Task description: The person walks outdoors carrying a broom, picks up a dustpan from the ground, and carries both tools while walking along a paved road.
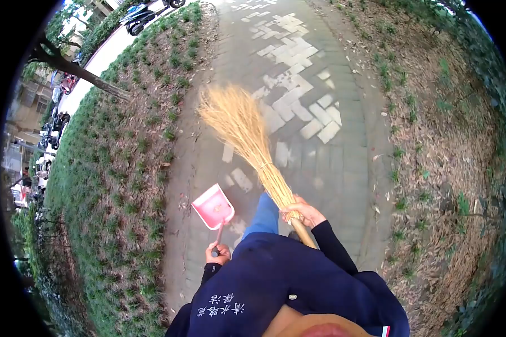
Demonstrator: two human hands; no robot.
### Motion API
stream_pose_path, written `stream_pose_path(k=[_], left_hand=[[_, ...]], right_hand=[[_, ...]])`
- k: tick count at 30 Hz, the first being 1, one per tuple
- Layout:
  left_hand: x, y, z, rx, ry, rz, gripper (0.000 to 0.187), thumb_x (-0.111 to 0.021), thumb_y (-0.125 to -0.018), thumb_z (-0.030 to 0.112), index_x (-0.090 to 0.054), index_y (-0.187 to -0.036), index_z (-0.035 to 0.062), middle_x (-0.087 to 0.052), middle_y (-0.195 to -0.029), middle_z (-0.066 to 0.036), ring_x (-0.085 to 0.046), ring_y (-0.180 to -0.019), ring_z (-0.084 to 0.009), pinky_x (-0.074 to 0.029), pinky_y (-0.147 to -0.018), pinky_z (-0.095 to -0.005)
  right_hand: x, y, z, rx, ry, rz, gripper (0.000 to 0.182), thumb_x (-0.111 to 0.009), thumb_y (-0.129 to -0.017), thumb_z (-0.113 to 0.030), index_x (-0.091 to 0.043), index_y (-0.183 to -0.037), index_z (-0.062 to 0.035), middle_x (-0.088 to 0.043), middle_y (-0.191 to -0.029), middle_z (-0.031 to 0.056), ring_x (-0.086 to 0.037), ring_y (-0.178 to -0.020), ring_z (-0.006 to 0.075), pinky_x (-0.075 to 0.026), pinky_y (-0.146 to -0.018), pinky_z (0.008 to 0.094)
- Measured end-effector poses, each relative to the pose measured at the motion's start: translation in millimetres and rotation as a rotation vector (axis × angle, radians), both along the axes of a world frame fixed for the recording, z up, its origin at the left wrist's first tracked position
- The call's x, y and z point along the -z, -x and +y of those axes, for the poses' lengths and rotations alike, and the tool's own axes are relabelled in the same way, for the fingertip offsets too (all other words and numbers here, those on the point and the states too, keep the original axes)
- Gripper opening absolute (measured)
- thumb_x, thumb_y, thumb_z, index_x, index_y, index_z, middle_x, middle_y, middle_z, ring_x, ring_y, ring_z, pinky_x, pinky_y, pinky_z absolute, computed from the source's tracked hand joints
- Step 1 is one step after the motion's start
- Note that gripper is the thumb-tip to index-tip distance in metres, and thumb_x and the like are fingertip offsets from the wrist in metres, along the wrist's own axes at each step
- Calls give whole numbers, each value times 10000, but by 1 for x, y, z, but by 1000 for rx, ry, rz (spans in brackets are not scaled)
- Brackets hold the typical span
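Note:
My right hand (302, 212) is wrapped round a straw broom (247, 140) where its bristles meet the wooden handle. The broom's bristles fan out forward and to the left over the paved path. My left hand (218, 253) grips the dark-tipped handle of a pink dustpan (214, 207), low and near my body on the left. The dustpan's pan points forward, its white-edged mouth away from me, with a few small bits inside. The lower part of the broom handle passes beside my dark blue jacket (287, 264), which hides its end.
The brick path (343, 168) runs ahead, with pale pavers in its middle. Grass tufts and dry leaves line the left bank (129, 168) and the right bank (450, 168). A leaning tree trunk (90, 76) stands at left; parked scooters (143, 17) are beyond.

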State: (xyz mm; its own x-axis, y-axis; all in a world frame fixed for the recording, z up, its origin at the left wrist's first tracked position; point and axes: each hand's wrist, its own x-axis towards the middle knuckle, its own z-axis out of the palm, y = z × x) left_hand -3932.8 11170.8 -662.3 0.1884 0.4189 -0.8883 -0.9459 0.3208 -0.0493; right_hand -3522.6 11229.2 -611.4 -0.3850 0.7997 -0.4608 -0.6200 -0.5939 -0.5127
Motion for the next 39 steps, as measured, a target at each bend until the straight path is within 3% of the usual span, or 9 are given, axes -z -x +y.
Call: stream_pose_path(k=[7,13,23,27,28,30,33,38,39], left_hand=[[115,-33,238,333,-95,-30,261,-608,-770,141,-400,-612,127,-365,-532,21,-340,-475,-143,-278,-465,-278],[101,-103,474,158,7,103,175,-665,-711,62,-574,-803,179,-343,-528,82,-359,-445,-74,-278,-432,-227],[51,-238,780,-27,-78,14,216,-668,-743,115,-479,-643,142,-407,-546,41,-382,-454,-89,-282,-419,-228],[95,-269,867,152,-196,93,208,-673,-739,105,-476,-672,106,-388,-576,33,-389,-527,-90,-346,-491,-234],[80,-290,885,406,-329,513,218,-680,-730,101,-467,-684,107,-392,-600,28,-392,-553,-96,-353,-514,-240],[99,-293,954,247,-158,-30,237,-687,-714,75,-454,-751,102,-411,-672,10,-400,-603,-118,-358,-542,-256],[55,-366,1024,252,-365,441,228,-672,-739,88,-446,-759,104,-390,-672,12,-387,-594,-122,-344,-536,-258],[106,-400,1164,200,-402,401,318,-649,-790,123,-371,-637,134,-325,-548,34,-326,-487,-119,-287,-483,-267],[112,-395,1198,178,-221,-1,308,-645,-795,140,-382,-636,133,-341,-549,27,-326,-481,-123,-281,-484,-270]], right_hand=[[-3,-108,226,179,33,-186,471,-659,-732,2,-459,-1158,1,-584,-837,92,-630,-616,188,-556,-558,311],[-89,-200,399,455,-66,-599,510,-674,-711,6,-454,-1171,7,-586,-870,100,-636,-651,198,-561,-580,314],[-35,-347,666,608,75,-209,289,-667,-782,-72,-557,-1018,53,-649,-828,174,-653,-645,218,-560,-595,311],[-21,-401,815,508,33,-80,253,-653,-797,-60,-569,-994,75,-648,-802,172,-657,-658,223,-559,-602,327],[-24,-410,851,443,53,-30,239,-650,-799,-57,-575,-980,80,-650,-803,171,-658,-657,224,-559,-597,330],[-30,-430,925,363,64,-38,204,-644,-810,-55,-589,-940,92,-653,-804,165,-659,-655,228,-559,-585,335],[-31,-448,1028,204,-35,-47,208,-643,-816,-41,-550,-978,52,-635,-756,141,-664,-663,220,-559,-573,326],[-12,-462,1198,9,14,-256,277,-655,-770,-11,-517,-1008,24,-622,-767,120,-640,-575,207,-546,-506,330],[-11,-464,1234,11,-17,-285,304,-658,-757,-11,-510,-1020,20,-621,-769,115,-636,-563,202,-545,-502,328]])
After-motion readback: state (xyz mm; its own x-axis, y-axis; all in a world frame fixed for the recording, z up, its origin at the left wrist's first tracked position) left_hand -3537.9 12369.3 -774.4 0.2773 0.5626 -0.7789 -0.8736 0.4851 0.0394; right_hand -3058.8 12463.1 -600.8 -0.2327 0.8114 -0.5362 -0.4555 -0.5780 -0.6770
